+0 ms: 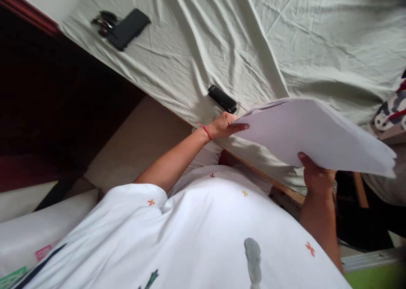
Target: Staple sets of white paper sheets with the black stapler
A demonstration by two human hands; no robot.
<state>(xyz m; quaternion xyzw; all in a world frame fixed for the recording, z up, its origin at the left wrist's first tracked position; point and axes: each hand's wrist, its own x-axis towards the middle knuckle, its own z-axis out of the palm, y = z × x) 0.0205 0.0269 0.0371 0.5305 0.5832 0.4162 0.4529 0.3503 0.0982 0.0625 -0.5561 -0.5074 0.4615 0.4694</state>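
Note:
A stack of white paper sheets (294, 128) is held tilted over the table's front edge, bending a little. My left hand (226, 126), with a red string on the wrist, grips its left end, thumb on top and the other fingers hidden beneath. My right hand (317, 175) grips the near edge toward the right, thumb on the top sheet and fingers under it. Just beyond my left hand, a black stapler-like object (222, 98) lies on the pale green cloth.
On the cloth-covered table (190, 39), a black phone-like case (129, 28) lies beside a bunch of keys (106, 22) at the far left. A panda-patterned item (391, 113) is at the right edge.

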